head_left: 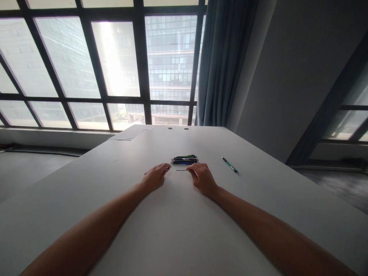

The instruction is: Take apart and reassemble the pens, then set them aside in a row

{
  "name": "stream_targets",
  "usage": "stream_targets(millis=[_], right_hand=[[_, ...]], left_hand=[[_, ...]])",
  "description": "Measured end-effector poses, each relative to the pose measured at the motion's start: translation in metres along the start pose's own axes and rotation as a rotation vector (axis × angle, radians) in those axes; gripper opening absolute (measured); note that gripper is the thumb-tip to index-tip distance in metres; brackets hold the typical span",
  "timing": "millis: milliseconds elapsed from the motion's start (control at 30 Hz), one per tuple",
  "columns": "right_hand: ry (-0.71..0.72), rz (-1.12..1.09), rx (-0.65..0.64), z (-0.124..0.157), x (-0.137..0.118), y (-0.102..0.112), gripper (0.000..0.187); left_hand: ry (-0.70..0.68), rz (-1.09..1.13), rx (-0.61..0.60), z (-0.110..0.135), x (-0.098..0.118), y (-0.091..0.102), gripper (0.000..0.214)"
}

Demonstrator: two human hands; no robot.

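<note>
At frame centre, the left hand has fingers closed around a pen; the right hand pinches a thin rod, which could bend if tilted.

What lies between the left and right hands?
In the head view, a thin dark rod extends from the right hand toward the left hand.

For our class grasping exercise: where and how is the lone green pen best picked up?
Grip the green pen at mid-barrel, probably from above, pinching across its slanted length: it is slim, lies flat, and sits apart from the pen pile.
</note>
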State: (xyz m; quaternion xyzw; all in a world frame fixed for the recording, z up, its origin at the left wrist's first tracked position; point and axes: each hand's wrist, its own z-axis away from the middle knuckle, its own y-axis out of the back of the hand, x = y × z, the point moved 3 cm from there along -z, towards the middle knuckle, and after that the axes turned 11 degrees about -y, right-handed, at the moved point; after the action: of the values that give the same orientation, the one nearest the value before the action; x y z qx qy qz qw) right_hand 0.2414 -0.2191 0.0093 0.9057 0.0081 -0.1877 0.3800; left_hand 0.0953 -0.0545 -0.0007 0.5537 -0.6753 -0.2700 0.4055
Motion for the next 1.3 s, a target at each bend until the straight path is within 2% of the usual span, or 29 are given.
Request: stream_targets(millis=[167,700,900,1167,1300], right_hand=[[0.062,0.012,0.087,0.0,-0.005,0.005,0.017],[0.106,0.063,0.044,0.001,-0.008,0.004,0.017],[0.183,0.083,0.036,0.002,-0.011,0.004,0.019],[0.306,0.053,0.045,0.003,-0.021,0.002,0.02],[0.283,0.036,0.074,0.002,-0.019,0.002,0.019]], left_hand=[[-0.009,-0.05,-0.005,0.0,0.002,0.0,0.032],[-0.113,-0.033,0.043,0.0,0.003,0.0,0.028],[-0.148,-0.035,0.042,-0.001,0.006,-0.002,0.025],[-0.233,-0.136,-0.023,-0.002,0.02,-0.001,0.024],[-0.278,-0.147,-0.028,-0.004,0.029,-0.004,0.023]])
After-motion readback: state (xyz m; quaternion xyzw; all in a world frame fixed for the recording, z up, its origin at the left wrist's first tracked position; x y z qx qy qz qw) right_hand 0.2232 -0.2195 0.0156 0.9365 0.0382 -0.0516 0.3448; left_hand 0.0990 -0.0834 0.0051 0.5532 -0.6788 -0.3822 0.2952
